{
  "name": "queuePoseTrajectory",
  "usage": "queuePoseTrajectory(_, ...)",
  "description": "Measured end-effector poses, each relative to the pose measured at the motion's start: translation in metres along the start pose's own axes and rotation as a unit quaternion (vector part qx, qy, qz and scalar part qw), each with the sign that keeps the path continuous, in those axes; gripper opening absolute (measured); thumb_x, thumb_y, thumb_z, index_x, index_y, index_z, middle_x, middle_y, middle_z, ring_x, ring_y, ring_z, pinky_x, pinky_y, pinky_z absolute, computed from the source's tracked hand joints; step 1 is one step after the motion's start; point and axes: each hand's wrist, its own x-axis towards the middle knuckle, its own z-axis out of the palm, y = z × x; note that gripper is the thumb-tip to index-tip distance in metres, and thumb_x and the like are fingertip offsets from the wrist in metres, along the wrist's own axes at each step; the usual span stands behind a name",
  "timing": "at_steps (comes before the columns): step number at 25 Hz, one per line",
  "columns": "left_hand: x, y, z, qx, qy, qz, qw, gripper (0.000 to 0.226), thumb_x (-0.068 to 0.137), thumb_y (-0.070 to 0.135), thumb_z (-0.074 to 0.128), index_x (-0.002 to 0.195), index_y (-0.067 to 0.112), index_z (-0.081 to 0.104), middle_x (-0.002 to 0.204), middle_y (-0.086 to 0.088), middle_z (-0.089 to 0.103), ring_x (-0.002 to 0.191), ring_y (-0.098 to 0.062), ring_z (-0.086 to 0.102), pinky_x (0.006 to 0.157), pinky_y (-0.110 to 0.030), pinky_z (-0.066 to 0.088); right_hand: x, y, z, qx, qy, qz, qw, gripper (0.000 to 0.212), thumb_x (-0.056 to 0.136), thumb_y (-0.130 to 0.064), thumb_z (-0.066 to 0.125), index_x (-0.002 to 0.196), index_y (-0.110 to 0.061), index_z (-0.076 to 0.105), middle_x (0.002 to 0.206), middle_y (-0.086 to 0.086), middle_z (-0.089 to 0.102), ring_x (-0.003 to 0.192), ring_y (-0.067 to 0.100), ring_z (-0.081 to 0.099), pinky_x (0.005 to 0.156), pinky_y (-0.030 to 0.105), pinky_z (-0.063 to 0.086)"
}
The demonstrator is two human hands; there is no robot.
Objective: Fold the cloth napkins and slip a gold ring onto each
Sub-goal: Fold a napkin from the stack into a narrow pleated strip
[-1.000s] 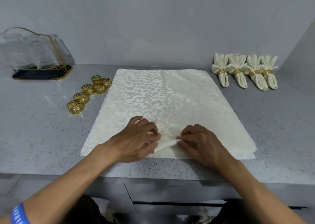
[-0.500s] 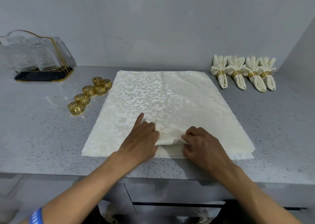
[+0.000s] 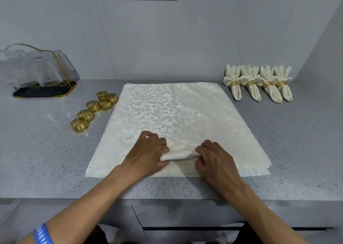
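Napkin in hand: we have the top cream damask napkin (image 3: 181,153) bunched into a small roll near the front edge of the napkin stack (image 3: 176,114), so the fold forms on a flat, soft base.
Left hand (image 3: 148,155): our fingers curl round the roll's left end, a narrow grip that keeps the gathered cloth from springing open.
Right hand (image 3: 216,157): it pinches the right end, so both ends stay tight enough to take a ring.
Loose gold rings (image 3: 93,110): six sit clustered on the worktop (image 3: 37,151) just left of the stack, within our left hand's reach.
Finished napkins (image 3: 259,84): four ringed ones lie in a row at the far right, apart from the work.
Progress: we judge the ring step comes next.
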Motion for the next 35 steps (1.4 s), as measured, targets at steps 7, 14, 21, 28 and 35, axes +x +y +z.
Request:
queuePoseTrajectory(7,0.035,-0.008,-0.081,-0.414,-0.233,-0.247,0.844,0.024,0.075,0.029,0.071,0.067,0.011,0.057,0.062,-0.001,0.061,0.057,-0.016,0.055,0.057,-0.030,0.041,0.030,0.000,-0.059,0.163,-0.125,0.102,0.973,0.015,0.087,-0.024,0.057,0.077,-0.018,0.066,0.070,-0.003,0.066,0.062,0.016,0.059,0.057,0.033,0.046)
queuePoseTrajectory(14,0.059,-0.022,-0.045,-0.490,-0.397,-0.384,0.675,0.069,0.052,0.019,0.078,0.117,0.003,0.066,0.121,-0.018,0.068,0.113,-0.032,0.065,0.106,-0.049,0.044,0.020,-0.012,-0.018,0.097,-0.133,0.056,0.985,0.050,0.098,-0.040,0.039,0.143,-0.019,0.046,0.142,0.003,0.054,0.133,0.021,0.046,0.113,0.021,0.021)
queuePoseTrajectory(21,0.052,-0.005,-0.061,-0.036,-0.197,-0.253,0.946,0.031,0.086,0.041,0.061,0.103,0.015,0.065,0.099,-0.003,0.065,0.092,-0.022,0.062,0.078,-0.032,0.046,0.009,-0.021,0.008,0.043,-0.161,0.003,0.986,0.075,0.093,-0.052,-0.003,0.157,-0.020,0.020,0.163,-0.003,0.018,0.151,0.011,0.010,0.119,0.022,-0.005)
queuePoseTrajectory(28,-0.003,0.036,0.007,-0.103,-0.164,-0.101,0.976,0.065,0.098,0.050,0.006,0.157,0.025,-0.005,0.163,0.009,-0.014,0.149,-0.007,-0.016,0.115,-0.021,-0.015,0.004,-0.005,0.003,-0.017,-0.203,0.044,0.978,0.068,0.098,-0.051,-0.006,0.158,-0.020,-0.003,0.165,-0.002,-0.007,0.151,0.011,-0.007,0.120,0.028,-0.010)
queuePoseTrajectory(35,-0.005,0.032,0.012,-0.091,-0.138,-0.078,0.983,0.066,0.097,0.052,0.004,0.157,0.026,-0.005,0.164,0.007,-0.011,0.149,-0.009,-0.014,0.117,-0.024,-0.012,-0.002,-0.038,0.002,0.030,-0.177,-0.039,0.983,0.063,0.100,-0.042,0.003,0.157,-0.016,0.008,0.162,-0.002,0.003,0.149,0.009,0.000,0.121,0.031,0.000)
